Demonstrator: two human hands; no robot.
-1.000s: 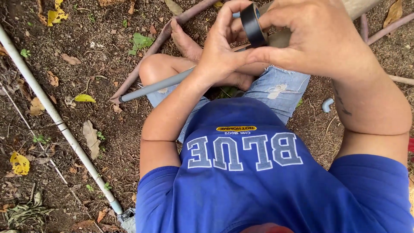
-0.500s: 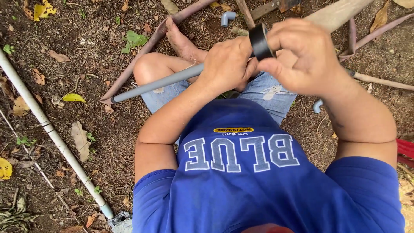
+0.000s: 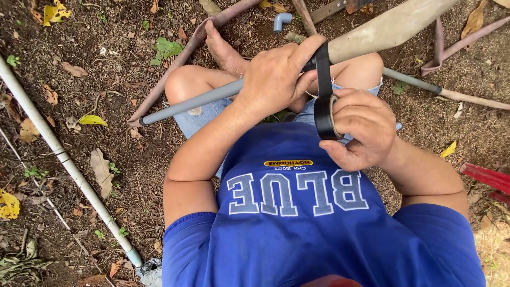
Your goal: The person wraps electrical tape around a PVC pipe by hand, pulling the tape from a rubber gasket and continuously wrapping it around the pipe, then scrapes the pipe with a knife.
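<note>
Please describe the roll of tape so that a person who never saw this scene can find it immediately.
Start at the blue shirt filling the lower middle, then look just above its right side. There the right hand grips a roll of black tape. A black strip runs up from it to the grey pipe; nothing else nearby is black and ring-shaped.

Soft, even daylight, no hard shadows or glare; sharp overall, perhaps slight wide-angle stretch at edges.

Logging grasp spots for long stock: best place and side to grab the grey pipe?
Grip the grey pipe on its bare stretch above the knee, fingers closing across its round shaft from above. The left hand already covers the taped end, and the tape roll in the right hand crowds that side.
</note>
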